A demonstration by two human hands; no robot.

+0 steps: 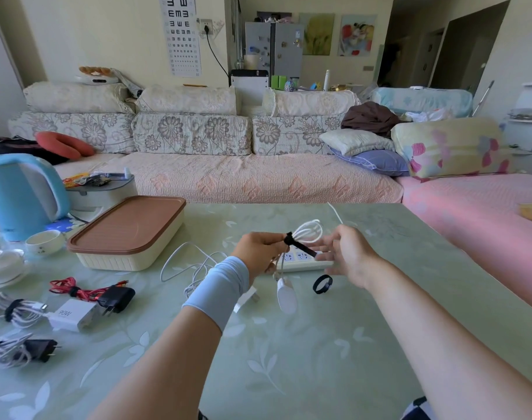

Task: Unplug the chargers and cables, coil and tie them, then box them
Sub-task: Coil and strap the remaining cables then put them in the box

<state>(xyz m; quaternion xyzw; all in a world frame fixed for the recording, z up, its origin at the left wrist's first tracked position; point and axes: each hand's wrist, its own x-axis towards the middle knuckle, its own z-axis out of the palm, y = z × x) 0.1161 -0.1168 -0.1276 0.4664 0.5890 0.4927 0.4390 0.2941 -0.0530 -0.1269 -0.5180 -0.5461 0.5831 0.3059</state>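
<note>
From the head view, the left hand [260,253] is raised over the bench [319,359], its fingers curled tight round a coiled white cable [308,230]. A black strap [301,248] is wrapped round the coil, with its loose end pointing right. The cable's white charger [286,295] dangles below that hand. The right hand [349,259] holds nothing, its fingers spread loosely beside the strap's end; blur hides whether they touch it. A power strip [307,262] lies behind the hands, and a spare strap ring [322,284] lies near it. The lidded box [128,234] stands at the left, with tied bundles [73,289] in front of it.
</note>
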